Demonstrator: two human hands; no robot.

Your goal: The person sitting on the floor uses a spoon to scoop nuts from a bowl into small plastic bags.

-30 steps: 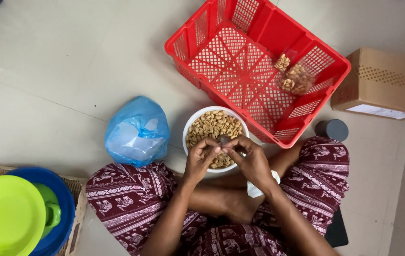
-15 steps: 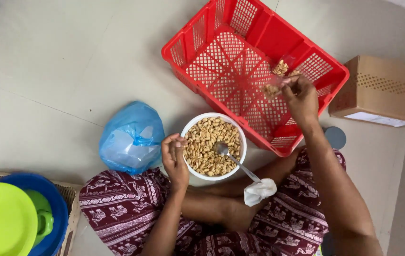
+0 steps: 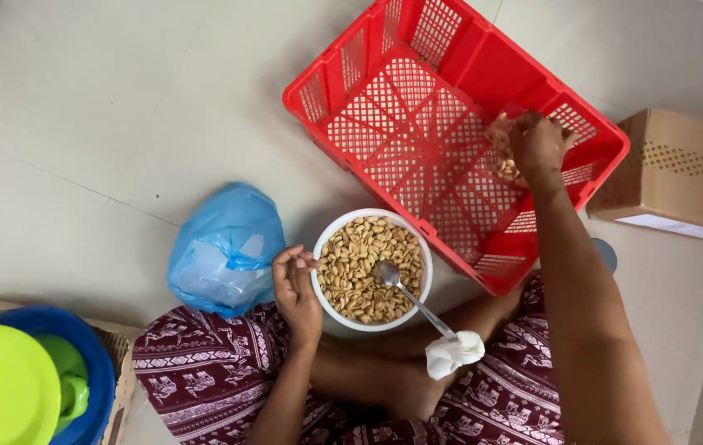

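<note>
- The right hand (image 3: 537,142) has gone deeper into the red basket (image 3: 450,78) and is curled around a small packet of nuts (image 3: 503,156).
- The left hand (image 3: 296,284) stays at the rim of the white bowl of peanuts (image 3: 372,269), fingers bent and pinched together.
- The spoon (image 3: 405,290) still lies in the bowl.

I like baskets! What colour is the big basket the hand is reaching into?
The basket is bright red, with lattice holes. The right hand reaches into it. The head view shows it best.

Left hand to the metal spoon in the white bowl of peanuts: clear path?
Probably yes. The left hand rests at the rim of the white bowl of peanuts, and the metal spoon lies uncovered on top, its handle over the far rim. Nothing stands between them.
</note>
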